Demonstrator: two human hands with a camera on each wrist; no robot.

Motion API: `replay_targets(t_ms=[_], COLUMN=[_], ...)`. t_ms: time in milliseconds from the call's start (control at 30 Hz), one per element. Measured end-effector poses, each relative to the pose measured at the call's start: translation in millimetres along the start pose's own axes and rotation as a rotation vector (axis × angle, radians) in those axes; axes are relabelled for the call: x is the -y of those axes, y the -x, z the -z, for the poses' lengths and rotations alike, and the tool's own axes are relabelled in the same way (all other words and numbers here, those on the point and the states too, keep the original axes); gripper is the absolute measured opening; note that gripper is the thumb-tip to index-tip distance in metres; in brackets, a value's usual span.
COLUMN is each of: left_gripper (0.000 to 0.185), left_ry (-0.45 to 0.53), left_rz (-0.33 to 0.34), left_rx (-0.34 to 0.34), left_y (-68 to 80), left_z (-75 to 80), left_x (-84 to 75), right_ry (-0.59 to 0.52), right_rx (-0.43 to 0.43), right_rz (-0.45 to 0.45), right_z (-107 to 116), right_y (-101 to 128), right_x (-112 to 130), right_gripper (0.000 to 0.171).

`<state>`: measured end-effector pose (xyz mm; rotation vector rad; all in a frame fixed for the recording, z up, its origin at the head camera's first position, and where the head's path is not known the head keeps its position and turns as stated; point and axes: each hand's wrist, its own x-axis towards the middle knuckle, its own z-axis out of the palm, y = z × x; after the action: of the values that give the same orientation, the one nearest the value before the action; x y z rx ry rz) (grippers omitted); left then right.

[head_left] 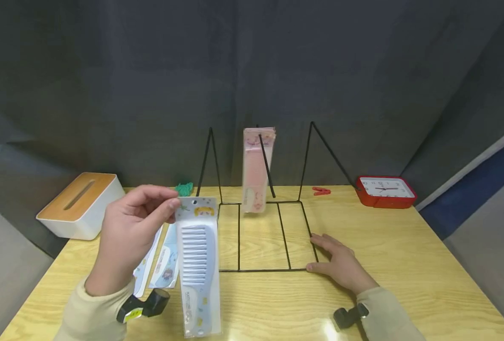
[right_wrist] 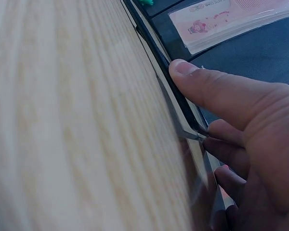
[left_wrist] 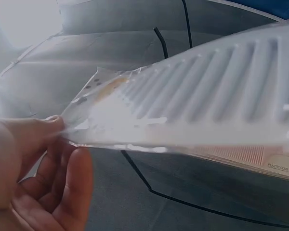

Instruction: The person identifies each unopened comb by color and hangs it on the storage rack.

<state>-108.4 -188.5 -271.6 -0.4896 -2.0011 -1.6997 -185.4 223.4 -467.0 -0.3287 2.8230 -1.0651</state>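
Note:
Thumb and fingers of my left hand (head_left: 130,232) pinch the upper left corner of a packaged pale blue comb (head_left: 198,274). The pack hangs upright above the table; in the left wrist view the comb (left_wrist: 202,91) fills much of the picture. A black wire display rack (head_left: 260,270) stands beyond it. Pink packaged combs (head_left: 256,175) hang from the rack's middle hook. My right hand (head_left: 341,263) touches the rack's front right corner, thumb by the front bar and fingers over the side bar. In the right wrist view the thumb (right_wrist: 216,91) rests against the black bar.
Two more blue comb packs (head_left: 165,265) lie left of the rack, partly behind my left hand. A white tissue box with a wooden lid (head_left: 81,203) stands at the left. Green string (head_left: 184,189), a red clip (head_left: 321,191) and a red clock (head_left: 386,192) lie along the back.

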Motion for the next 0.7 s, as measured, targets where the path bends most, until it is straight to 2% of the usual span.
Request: replay_targets(t_ms=[200,433,567,700], left_gripper=[0.012,0.012,0.018,0.026], left_ry=[0.002,-0.098,-0.146,-0.175], left_rz=[0.023,0.055,0.126,0.222], left_rx=[-0.029,-0.045,-0.025,-0.013], left_y=[1.9,-0.9,-14.5,-43.7], left_z=[-2.8,-3.3,-5.9,-11.0], left_x=[3.0,5.3,15.7,31.6], right_ry=[-0.005,-0.001,0.007,-0.001], right_rx=[-0.001,0.006,0.003,0.005], right_rz=[0.004,0.014,0.009,0.003], right_z=[-2.1,-3.0,-1.2,-1.2], right_y=[-0.5,-1.5,-1.0,-0.8], right_x=[-0.5,1.7,1.3,0.7], right_gripper=[0.086,0.086,0.085,0.086])
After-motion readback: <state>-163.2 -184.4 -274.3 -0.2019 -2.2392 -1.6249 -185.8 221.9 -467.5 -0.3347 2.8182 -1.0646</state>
